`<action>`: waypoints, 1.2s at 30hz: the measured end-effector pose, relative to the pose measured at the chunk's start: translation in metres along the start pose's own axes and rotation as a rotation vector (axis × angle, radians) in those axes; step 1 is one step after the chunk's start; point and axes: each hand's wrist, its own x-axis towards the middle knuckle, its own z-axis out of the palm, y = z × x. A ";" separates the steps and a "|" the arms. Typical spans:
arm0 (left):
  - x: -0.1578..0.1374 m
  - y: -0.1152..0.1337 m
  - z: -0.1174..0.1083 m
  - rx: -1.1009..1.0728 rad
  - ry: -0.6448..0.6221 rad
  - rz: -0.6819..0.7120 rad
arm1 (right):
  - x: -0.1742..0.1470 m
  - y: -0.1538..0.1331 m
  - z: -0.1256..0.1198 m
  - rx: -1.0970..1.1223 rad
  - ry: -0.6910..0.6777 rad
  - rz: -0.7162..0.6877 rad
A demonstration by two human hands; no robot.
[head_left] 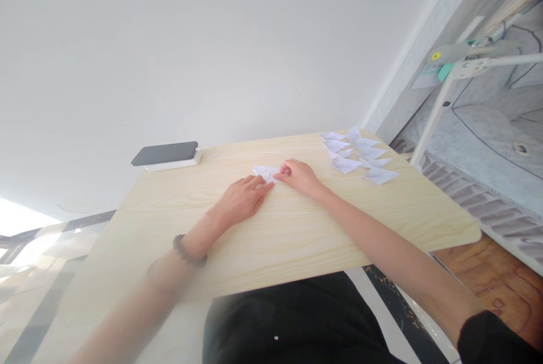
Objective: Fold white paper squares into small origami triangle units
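Note:
A small piece of folded white paper [263,171] lies on the pale wooden table, partly hidden by my fingers. My left hand [242,198] rests at its near left side, fingertips and thumb holding it against the tabletop. At the paper's right end, my right hand [300,176] pinches it between thumb and curled fingers. Several folded white paper pieces [380,175] with pointed corners sit in two rough columns at the back right, apart from both hands.
A dark phone [165,153] lies on a white block [173,165] with a white cable at the table's back left. The white wall [254,47] rises behind the table [297,245]. A white metal frame [436,109] and a grey bed-like surface stand to the right.

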 end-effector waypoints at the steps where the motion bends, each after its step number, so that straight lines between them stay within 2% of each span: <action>1: 0.000 0.000 0.000 0.004 -0.001 0.001 | 0.000 0.000 0.000 -0.002 -0.003 0.003; 11: 0.001 0.001 -0.002 0.039 -0.019 0.013 | -0.001 -0.003 -0.001 -0.037 -0.020 -0.007; 23: 0.003 0.001 -0.002 0.020 -0.018 0.006 | -0.003 -0.004 0.001 -0.056 0.033 -0.024; 30: 0.003 0.000 -0.002 -0.006 -0.022 0.001 | -0.009 -0.001 0.001 -0.001 0.053 -0.071; 36: 0.003 0.000 -0.002 -0.011 -0.013 0.009 | -0.003 0.006 -0.006 0.201 -0.013 -0.049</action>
